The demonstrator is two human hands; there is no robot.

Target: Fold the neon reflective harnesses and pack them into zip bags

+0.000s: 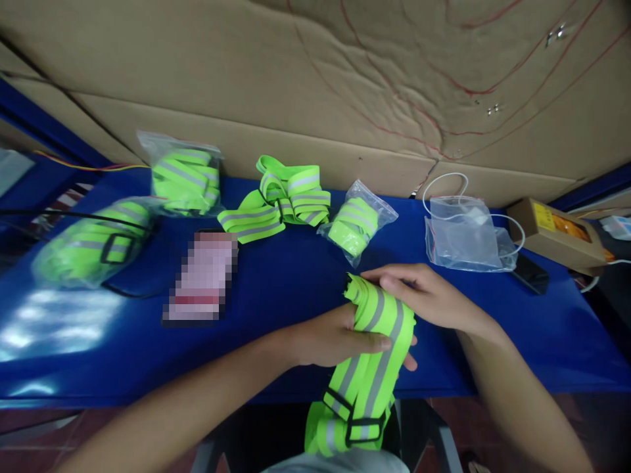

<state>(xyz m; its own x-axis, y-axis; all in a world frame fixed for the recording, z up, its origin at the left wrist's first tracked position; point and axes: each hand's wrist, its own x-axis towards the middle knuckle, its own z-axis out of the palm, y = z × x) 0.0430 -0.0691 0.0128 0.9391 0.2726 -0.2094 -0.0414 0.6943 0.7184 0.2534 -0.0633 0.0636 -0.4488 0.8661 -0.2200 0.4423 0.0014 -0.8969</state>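
Observation:
A neon-green reflective strap [377, 368] with grey stripes and black buckles hangs in folds over the blue table's front edge, its lower end near my lap. My left hand [335, 338] is closed around its middle, thumb on top, with some fingertips showing beyond the far side. At the upper end of the folds, my right hand [426, 292] presses its bent fingers against the strap. The strap partly hides the fingers of both hands.
Behind lie a loose green strap [290, 197] and bagged straps [185, 180], [96, 243], [353, 222]. A phone [202, 279] is left. Clear plastic bags [463, 233], a white cable [515, 230], a dark phone [531, 274] and a cardboard box [557, 236] are right.

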